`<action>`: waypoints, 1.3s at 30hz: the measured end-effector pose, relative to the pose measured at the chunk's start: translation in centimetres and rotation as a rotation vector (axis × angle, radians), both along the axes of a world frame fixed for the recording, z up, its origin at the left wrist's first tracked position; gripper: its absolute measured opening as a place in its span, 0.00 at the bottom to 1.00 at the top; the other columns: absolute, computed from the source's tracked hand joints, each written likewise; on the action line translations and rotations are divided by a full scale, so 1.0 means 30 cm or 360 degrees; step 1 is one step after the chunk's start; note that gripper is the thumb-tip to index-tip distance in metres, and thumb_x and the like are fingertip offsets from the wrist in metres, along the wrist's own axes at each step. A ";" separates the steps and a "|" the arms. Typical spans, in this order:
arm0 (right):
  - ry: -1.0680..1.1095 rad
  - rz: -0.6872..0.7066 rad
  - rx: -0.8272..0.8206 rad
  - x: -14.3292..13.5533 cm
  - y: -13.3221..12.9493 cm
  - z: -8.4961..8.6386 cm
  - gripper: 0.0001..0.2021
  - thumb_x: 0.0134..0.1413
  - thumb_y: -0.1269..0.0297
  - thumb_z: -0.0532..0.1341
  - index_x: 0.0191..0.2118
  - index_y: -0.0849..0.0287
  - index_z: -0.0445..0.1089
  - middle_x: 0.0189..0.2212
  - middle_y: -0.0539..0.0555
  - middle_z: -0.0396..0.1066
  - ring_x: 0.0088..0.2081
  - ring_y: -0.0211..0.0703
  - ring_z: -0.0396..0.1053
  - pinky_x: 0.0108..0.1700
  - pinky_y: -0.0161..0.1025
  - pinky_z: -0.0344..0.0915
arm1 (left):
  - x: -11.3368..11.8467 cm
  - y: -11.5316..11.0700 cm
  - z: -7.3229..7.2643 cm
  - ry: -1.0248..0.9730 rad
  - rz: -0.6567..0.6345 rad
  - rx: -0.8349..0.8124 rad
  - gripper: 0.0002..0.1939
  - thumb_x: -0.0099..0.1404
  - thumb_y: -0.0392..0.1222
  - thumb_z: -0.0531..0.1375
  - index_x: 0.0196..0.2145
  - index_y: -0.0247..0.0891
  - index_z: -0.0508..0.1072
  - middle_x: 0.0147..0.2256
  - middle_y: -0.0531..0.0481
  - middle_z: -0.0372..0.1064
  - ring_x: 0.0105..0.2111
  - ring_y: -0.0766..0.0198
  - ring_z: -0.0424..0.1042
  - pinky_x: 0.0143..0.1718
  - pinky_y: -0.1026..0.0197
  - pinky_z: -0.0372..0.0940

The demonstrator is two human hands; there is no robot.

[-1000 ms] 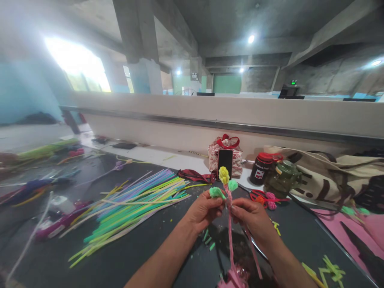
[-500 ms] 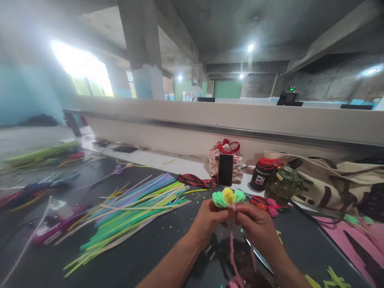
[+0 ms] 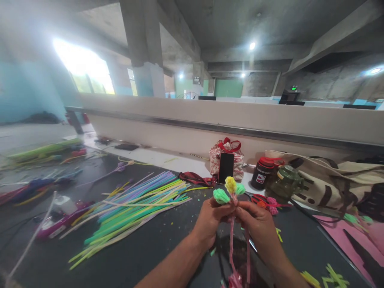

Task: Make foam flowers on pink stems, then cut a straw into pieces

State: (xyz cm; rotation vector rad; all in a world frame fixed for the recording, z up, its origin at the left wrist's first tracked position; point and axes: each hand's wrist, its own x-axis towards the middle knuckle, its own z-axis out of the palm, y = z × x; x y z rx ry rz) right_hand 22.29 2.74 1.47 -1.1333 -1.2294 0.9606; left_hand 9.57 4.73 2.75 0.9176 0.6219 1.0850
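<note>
Between my two hands stands a pipe-cleaner flower (image 3: 231, 185) with a yellow bud on top and green fuzzy pieces (image 3: 221, 196) to either side. My left hand (image 3: 210, 220) pinches it from the left, just under the green piece. From the right, my right hand (image 3: 255, 220) pinches the pink stem at the same spot, with fingertips almost meeting the left ones. Pink pipe-cleaner stems (image 3: 232, 248) hang down below the fingers. At the bottom edge a pink shiny piece (image 3: 235, 280) is partly visible; what it is I cannot make out.
Loose coloured pipe cleaners (image 3: 135, 212) lie in a pile at left, near a purple glue gun (image 3: 60, 224). Behind my hands are a phone (image 3: 226, 168), a patterned bag (image 3: 213, 158), a dark jar (image 3: 261, 174) and a green glass jug (image 3: 285, 184). Yellow-green offcuts (image 3: 334, 276) lie at lower right.
The yellow bud has risen above the green pieces, which now spread apart and sit at different heights. Both hands stay pinched at nearly the same place.
</note>
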 end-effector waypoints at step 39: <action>0.0103 0.0148 -0.0312 0.036 0.027 0.011 0.11 0.39 0.58 0.64 0.25 0.62 0.69 0.15 0.46 0.63 0.14 0.30 0.57 0.14 0.29 0.50 | -0.008 0.040 -0.049 0.0092 -0.0029 -0.0200 0.11 0.42 0.39 0.66 0.24 0.31 0.72 0.20 0.53 0.65 0.20 0.72 0.63 0.19 0.70 0.56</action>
